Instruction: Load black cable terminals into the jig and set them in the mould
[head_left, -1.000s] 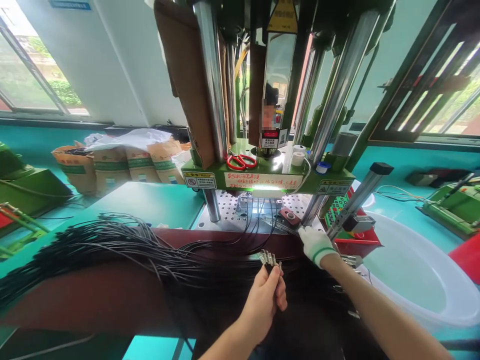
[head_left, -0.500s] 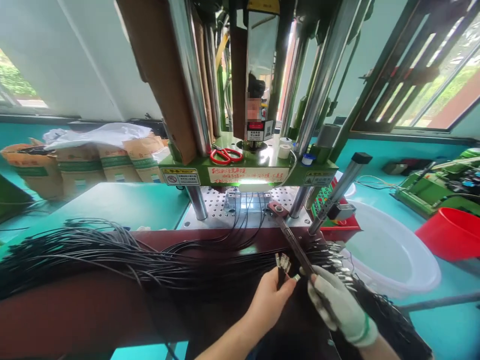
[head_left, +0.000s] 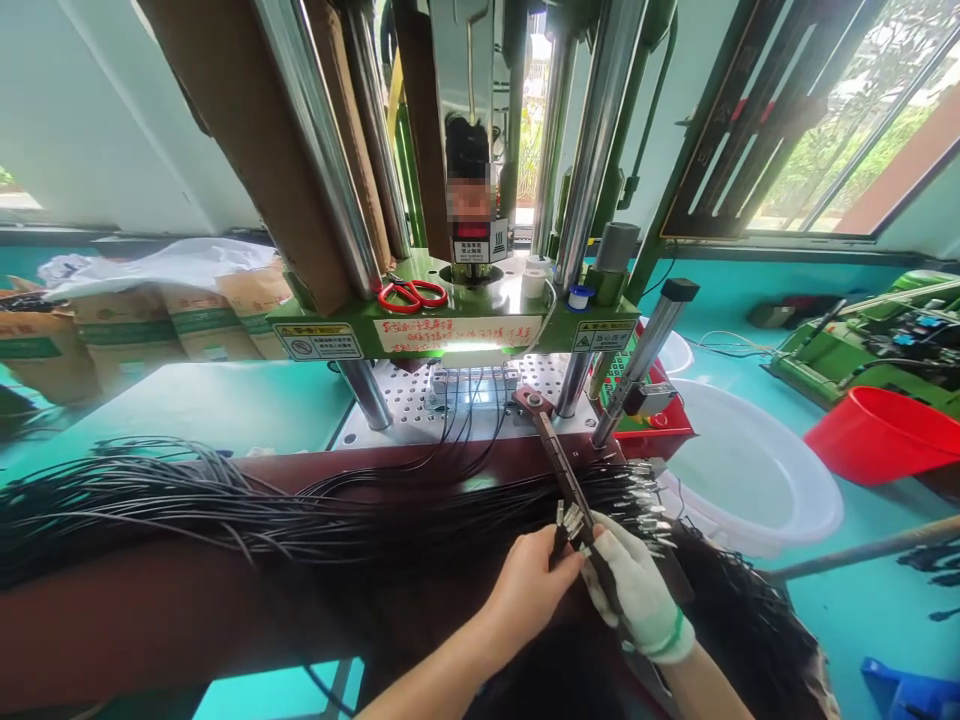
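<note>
My bare left hand (head_left: 529,580) is closed round several black cable ends with silvery connectors (head_left: 573,522), their metal tips sticking up past my fingers. Right beside it, my right hand (head_left: 637,590), in a white glove, is wrapped round a long dark metal bar (head_left: 561,460). The bar's far end joins a brown bracket (head_left: 533,400) on the press bed. Behind lies a clear mould block (head_left: 474,388) with several thin black cables running out of it. A thick bundle of black cables (head_left: 285,515) stretches across the bench, with rows of connectors (head_left: 649,505) at its right end.
A green press (head_left: 352,345) with steel columns stands ahead, red-handled scissors (head_left: 412,294) on its plate. Paper sacks (head_left: 127,340) are at the left. To the right are a white tub (head_left: 750,480), a red bucket (head_left: 885,435) and a slanted post (head_left: 646,360).
My hands have come together, the right closer to the left, and the connectors now touch or overlap the bar. The whole view has shifted, moving the press left in the picture.
</note>
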